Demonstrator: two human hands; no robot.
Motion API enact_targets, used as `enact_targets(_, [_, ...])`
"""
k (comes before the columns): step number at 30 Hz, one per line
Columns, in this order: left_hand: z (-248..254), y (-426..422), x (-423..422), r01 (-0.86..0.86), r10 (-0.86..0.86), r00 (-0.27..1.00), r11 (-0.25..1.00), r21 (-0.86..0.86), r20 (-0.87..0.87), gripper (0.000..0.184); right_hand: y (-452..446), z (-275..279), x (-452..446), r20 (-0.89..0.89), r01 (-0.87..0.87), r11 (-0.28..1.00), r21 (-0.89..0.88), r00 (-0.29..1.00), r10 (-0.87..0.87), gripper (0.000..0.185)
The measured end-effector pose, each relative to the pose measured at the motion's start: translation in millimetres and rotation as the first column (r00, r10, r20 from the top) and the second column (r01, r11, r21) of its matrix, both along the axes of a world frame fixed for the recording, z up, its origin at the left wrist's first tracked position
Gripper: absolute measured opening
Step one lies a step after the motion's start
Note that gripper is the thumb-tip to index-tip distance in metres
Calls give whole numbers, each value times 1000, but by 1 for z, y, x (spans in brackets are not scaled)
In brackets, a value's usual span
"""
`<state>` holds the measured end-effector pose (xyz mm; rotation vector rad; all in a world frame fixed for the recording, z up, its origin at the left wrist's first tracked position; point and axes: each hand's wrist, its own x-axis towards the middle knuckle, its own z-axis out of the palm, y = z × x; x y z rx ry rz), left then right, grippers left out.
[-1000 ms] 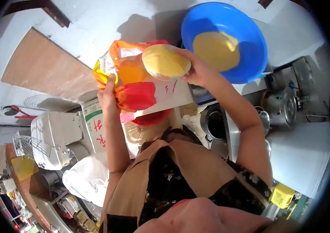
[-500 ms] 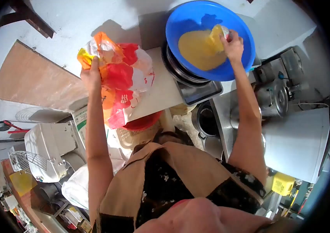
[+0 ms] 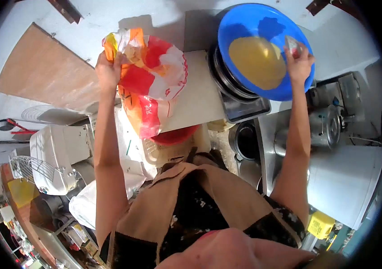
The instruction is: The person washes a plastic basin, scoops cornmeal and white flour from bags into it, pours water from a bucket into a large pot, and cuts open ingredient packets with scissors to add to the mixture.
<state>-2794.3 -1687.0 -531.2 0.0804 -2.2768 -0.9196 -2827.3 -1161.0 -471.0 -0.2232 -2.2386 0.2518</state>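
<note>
My left hand [image 3: 109, 69] is closed on the gathered rim of a red, orange and white plastic bag [image 3: 144, 80], which hangs bunched over the counter. Whatever is inside the bag stays hidden. Over the right side of a large blue basin [image 3: 269, 20], my right hand [image 3: 299, 66] grips a small cup [image 3: 292, 45] with a red mark. Fine yellow powder [image 3: 256, 62] covers much of the basin's bottom. The cup is tilted, and its inside cannot be made out.
Round metal pans [image 3: 220, 71] and a dark rectangular tray [image 3: 247, 112] sit beneath the basin. A red bowl [image 3: 175, 136] and a cream basket [image 3: 159, 152] stand below the counter edge [image 3: 195, 103]. To the right are a black pot [image 3: 246, 141] and a metal pot [image 3: 332, 127].
Half a second ago yellow powder was spilling from the cup into the basin; that flow has stopped. My right hand has moved toward the basin's right rim. The bag remains in my left hand.
</note>
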Motion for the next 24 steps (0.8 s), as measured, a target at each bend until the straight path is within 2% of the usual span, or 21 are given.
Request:
enact_targets(1, [-6,-9,10,-15,11,1000,987,-161,-24,18,0,-4,-4,-42,21,998,-66,999,-23,55])
enact_targets(2, [-12,-17,18,-31,28,999,986,-164,-21,18,-16,3,0,-39,4,998,-69,999,-6,55])
enact_targets(3, [-17,-25,26,26,-23,1000,975,-219,14,22,-34,11,7,17,-150,829,-539,982,189,57])
enact_targets(4, [-19,-31,34,84,-73,996,959,-271,52,27,-53,15,11,-22,-200,437,-877,925,380,60])
enact_targets(5, [-17,-32,44,98,-82,994,956,-278,70,33,-71,13,10,-32,-200,312,-929,881,471,57])
enact_targets(7, [-14,-37,57,78,-64,996,963,-257,63,34,-124,17,17,-283,-274,-111,-955,737,614,42])
enact_targets(9, [-15,-41,66,70,-65,998,964,-257,26,35,-172,4,10,-408,-133,-450,-883,691,597,37])
enact_targets(10, [-15,-43,68,64,-58,998,964,-258,31,35,-184,-6,7,-442,-50,-506,-861,564,697,37])
enact_targets(11, [-15,-44,71,70,-63,997,967,-244,35,35,-201,-18,0,-346,71,-488,-870,617,707,37])
enact_targets(12, [-14,-46,74,72,-65,997,970,-230,37,35,-211,-29,2,-346,79,-490,-868,611,712,37])
enact_targets(14, [-4,-49,78,28,-12,996,983,-182,88,39,-227,-51,5,-198,263,-420,-869,593,780,38])
enact_targets(16, [11,-47,80,-26,43,990,992,-126,136,44,-223,-75,20,-254,277,-460,-844,548,797,38])
enact_targets(17, [21,-39,83,-102,115,991,981,-164,72,52,-216,-87,30,-310,289,-498,-817,508,803,37])
enact_targets(18, [32,-31,86,-179,185,983,964,-198,11,61,-208,-98,41,-338,314,-550,-774,530,778,39])
enact_targets(19, [45,-25,87,-188,195,981,962,-197,13,61,-200,-109,51,-365,333,-601,-727,555,748,41])
enact_targets(21, [72,-11,82,-141,0,969,821,-554,-246,70,-181,-138,69,-401,384,-635,-670,532,745,44])
enact_targets(22, [82,0,78,-146,5,968,821,-552,-250,70,-175,-150,77,-436,433,-664,-610,517,737,47])
enact_targets(23, [90,10,70,-151,0,979,671,-726,-203,71,-174,-158,85,-434,436,-659,-613,512,741,47])
enact_targets(24, [85,15,55,-136,56,990,575,-807,-127,70,-173,-167,92,-363,469,-613,-636,519,774,49])
